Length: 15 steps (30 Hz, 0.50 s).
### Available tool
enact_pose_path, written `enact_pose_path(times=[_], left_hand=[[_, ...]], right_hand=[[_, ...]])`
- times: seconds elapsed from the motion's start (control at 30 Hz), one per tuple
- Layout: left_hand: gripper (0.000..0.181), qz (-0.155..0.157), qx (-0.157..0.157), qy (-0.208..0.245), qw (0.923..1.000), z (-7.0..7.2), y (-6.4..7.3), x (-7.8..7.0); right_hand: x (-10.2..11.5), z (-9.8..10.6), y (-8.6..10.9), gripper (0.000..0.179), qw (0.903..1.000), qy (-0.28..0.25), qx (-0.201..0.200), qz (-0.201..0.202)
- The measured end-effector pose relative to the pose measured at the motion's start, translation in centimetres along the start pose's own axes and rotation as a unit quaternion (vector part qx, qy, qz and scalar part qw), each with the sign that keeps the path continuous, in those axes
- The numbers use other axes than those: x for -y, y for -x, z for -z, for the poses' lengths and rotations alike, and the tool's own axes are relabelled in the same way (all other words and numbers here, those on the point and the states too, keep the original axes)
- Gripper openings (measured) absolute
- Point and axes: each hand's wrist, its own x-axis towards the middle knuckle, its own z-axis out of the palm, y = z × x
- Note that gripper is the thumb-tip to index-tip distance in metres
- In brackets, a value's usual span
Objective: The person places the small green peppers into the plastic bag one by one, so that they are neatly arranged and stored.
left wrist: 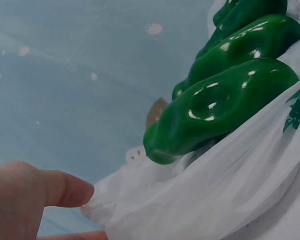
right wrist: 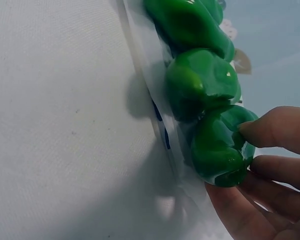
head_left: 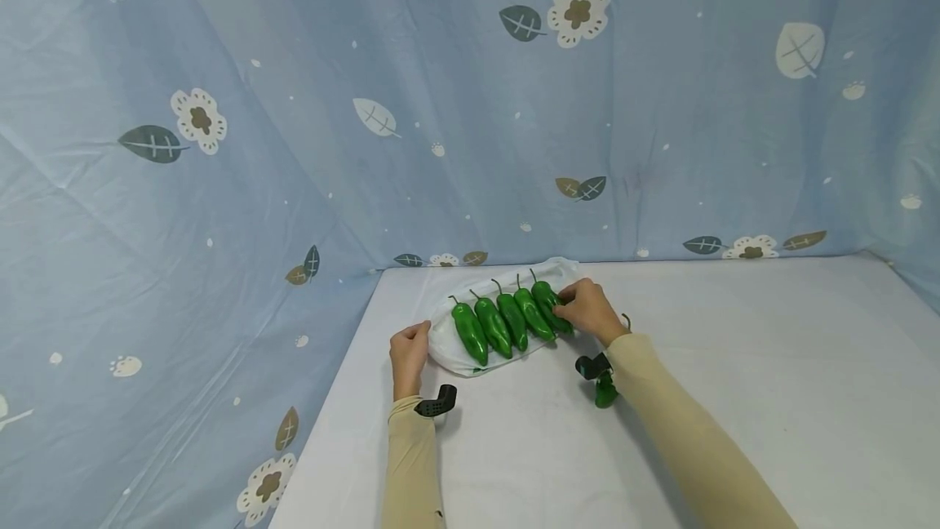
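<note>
Several glossy green peppers lie side by side in a row on a thin white plastic bag (head_left: 442, 343), their stems toward the far side. My left hand (head_left: 409, 356) is at the bag's left end and pinches its edge between thumb and fingers; the leftmost pepper (head_left: 470, 333) is just right of it. In the left wrist view the bag (left wrist: 160, 200) stretches from those fingertips under the peppers. My right hand (head_left: 590, 310) holds the rightmost pepper (head_left: 545, 299), with thumb and fingers around its side. The right wrist view shows this pepper (right wrist: 222, 150) against its neighbour (right wrist: 200, 82).
Another green pepper (head_left: 605, 392) lies on the white table (head_left: 514, 447) under the right wrist, partly hidden by the wrist camera (head_left: 591, 366) and sleeve. A blue patterned curtain (head_left: 470, 137) hangs behind the table and along its left side.
</note>
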Motion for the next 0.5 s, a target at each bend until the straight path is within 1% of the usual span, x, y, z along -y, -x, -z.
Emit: enact_pose_path(times=[0.27, 0.5], left_hand=[[0.044, 0.005, 0.002, 0.003, 1.0, -0.1, -0.14, 0.06], [0.044, 0.004, 0.0, 0.004, 1.0, -0.14, -0.12, 0.07]], right_hand=[[-0.24, -0.35, -0.07, 0.039, 1.0, 0.0, -0.002, -0.004], [-0.18, -0.46, -0.05, 0.036, 0.9999, 0.004, -0.01, 0.006]])
